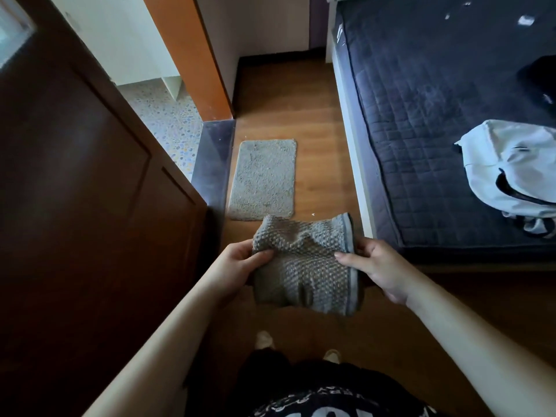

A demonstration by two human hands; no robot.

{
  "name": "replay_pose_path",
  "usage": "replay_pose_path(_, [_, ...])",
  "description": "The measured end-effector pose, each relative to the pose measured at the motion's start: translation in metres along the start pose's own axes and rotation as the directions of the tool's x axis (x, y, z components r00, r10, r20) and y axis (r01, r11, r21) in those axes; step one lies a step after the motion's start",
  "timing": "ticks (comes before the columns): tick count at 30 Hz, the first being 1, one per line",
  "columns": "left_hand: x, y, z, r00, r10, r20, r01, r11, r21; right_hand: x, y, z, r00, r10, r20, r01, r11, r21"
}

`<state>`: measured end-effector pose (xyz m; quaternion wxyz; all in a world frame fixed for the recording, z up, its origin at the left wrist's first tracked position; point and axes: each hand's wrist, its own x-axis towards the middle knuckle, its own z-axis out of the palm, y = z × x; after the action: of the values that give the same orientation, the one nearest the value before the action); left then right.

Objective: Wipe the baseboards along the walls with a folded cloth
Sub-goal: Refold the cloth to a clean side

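Note:
A grey waffle-weave cloth with a darker hem along its right side is held in front of me, above the wooden floor. My left hand grips its left edge, thumb on top. My right hand pinches its right edge at the hem. The cloth is bunched and partly folded between the two hands. A dark baseboard runs along the foot of the white wall ahead and turns along the far wall.
A dark brown door stands open on my left. A grey mat lies on the floor before a doorway to a pebbled floor. A bed with a dark quilted mattress fills the right, a white backpack on it.

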<state>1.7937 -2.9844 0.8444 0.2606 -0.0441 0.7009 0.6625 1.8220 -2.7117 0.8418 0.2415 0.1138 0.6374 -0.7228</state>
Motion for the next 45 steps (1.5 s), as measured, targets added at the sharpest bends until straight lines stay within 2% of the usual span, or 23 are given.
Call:
replay_pose_path(6, [0.056,0.004,-0.052,0.998,0.044,0.054,-0.036,0.990,-0.139,0.068,-0.027,0.007,0.999,-0.033,0.015,0.035,0.990,-0.134])
replay_pose_path(9, [0.087,0.013,-0.086,0.986,0.117,0.116,-0.108,0.991,-0.082,0.103,-0.047,0.012,0.998,-0.067,0.008,0.066,0.959,-0.275])
replay_pose_path(12, [0.117,0.031,-0.120,0.977,0.163,0.141,-0.156,0.986,-0.055,0.139,-0.078,0.023,0.979,-0.128,0.160,0.172,0.936,-0.306])
replay_pose_path(14, [0.138,0.046,-0.139,0.966,0.215,0.143,-0.213,0.977,-0.032,0.162,-0.099,0.028,0.949,-0.215,0.230,0.294,0.866,-0.405])
replay_pose_path(16, [0.161,0.063,-0.153,0.942,0.297,0.157,-0.306,0.951,0.033,0.184,-0.116,0.032,0.916,-0.316,0.248,0.402,0.745,-0.533])
replay_pose_path(19, [0.195,0.087,-0.165,0.897,0.382,0.222,-0.408,0.909,0.084,0.212,-0.133,0.027,0.885,-0.415,0.212,0.455,0.673,-0.582])
replay_pose_path(22, [0.230,0.110,-0.169,0.882,0.371,0.291,-0.416,0.903,0.110,0.235,-0.148,0.011,0.887,-0.430,0.171,0.448,0.707,-0.548])
replay_pose_path(24, [0.255,0.125,-0.167,0.884,0.335,0.326,-0.390,0.913,0.119,0.249,-0.159,-0.003,0.906,-0.398,0.141,0.416,0.780,-0.468])
replay_pose_path(27, [0.296,0.145,-0.155,0.904,0.209,0.372,-0.202,0.978,-0.060,0.271,-0.170,-0.029,0.952,-0.292,0.086,0.302,0.944,-0.135])
replay_pose_path(29, [0.327,0.161,-0.143,0.917,0.128,0.377,-0.043,0.973,-0.225,0.291,-0.176,-0.053,0.968,-0.238,0.078,0.231,0.969,0.085])
replay_pose_path(31, [0.359,0.177,-0.130,0.924,0.080,0.373,0.009,0.973,-0.231,0.314,-0.186,-0.075,0.973,-0.223,0.062,0.211,0.963,0.166])
replay_pose_path(32, [0.375,0.183,-0.124,0.924,0.085,0.374,-0.017,0.983,-0.182,0.326,-0.192,-0.087,0.976,-0.216,0.033,0.209,0.968,0.140])
replay_pose_path(35, [0.418,0.201,-0.104,0.898,0.185,0.399,-0.225,0.973,0.056,0.359,-0.213,-0.121,0.967,-0.254,-0.030,0.249,0.961,-0.124])
replay_pose_path(36, [0.430,0.208,-0.100,0.906,0.182,0.382,-0.237,0.966,0.103,0.369,-0.221,-0.133,0.970,-0.241,-0.031,0.235,0.963,-0.132])
replay_pose_path(40, [0.473,0.234,-0.094,0.933,0.185,0.309,-0.191,0.982,-0.010,0.410,-0.255,-0.173,0.991,-0.128,-0.032,0.128,0.992,-0.005])
replay_pose_path(43, [0.500,0.242,-0.099,0.977,0.143,0.157,-0.144,0.990,-0.006,0.439,-0.272,-0.181,0.998,-0.050,-0.025,0.051,0.999,0.018])
replay_pose_path(45, [0.519,0.243,-0.105,0.993,0.098,0.072,-0.098,0.995,0.000,0.461,-0.280,-0.178,0.997,-0.030,-0.069,0.034,0.997,0.067])
